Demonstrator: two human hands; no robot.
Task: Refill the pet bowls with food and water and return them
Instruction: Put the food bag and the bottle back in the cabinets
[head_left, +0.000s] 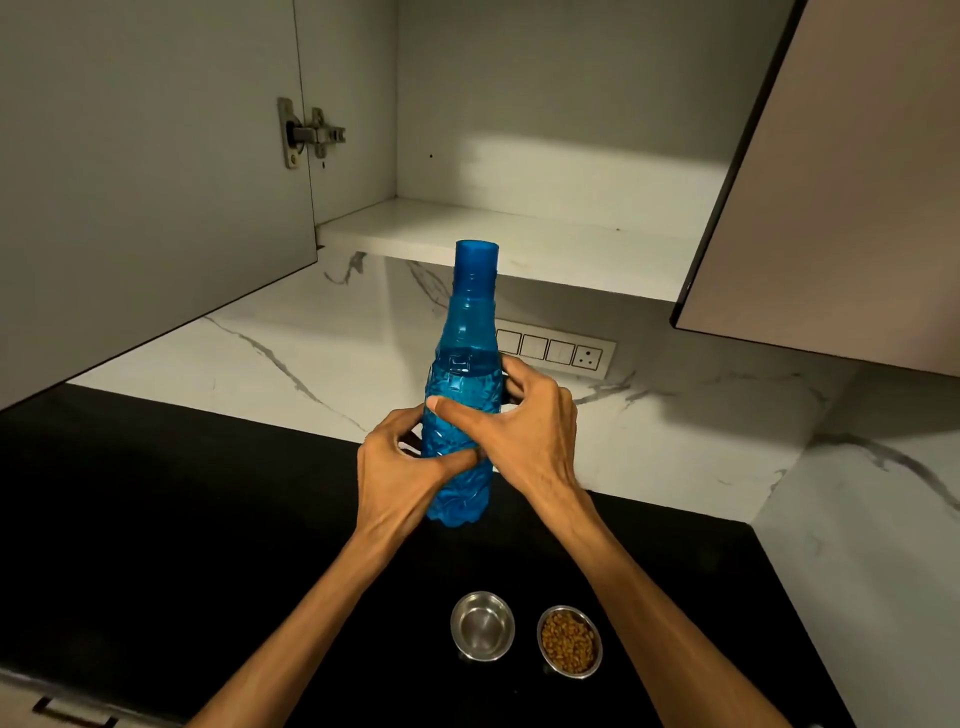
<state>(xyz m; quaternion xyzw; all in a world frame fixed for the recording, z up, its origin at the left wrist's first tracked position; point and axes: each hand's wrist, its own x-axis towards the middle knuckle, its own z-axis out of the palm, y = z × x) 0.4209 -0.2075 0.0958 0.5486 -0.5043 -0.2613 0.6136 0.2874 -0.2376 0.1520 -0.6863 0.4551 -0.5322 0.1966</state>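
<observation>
A tall blue plastic water bottle with its blue cap on is held upright above the black counter, partly filled with water. My left hand grips its lower body from the left. My right hand wraps its middle from the right, thumb across the front. Near the front of the counter stand two small steel bowls. The left bowl looks bare inside; whether it holds water I cannot tell. The right bowl holds brown dry pet food.
An open wall cabinet hangs above, its white shelf bare, its doors swung out at left and right. A switch and socket panel sits on the marble backsplash. The black counter spreads left of the bowls.
</observation>
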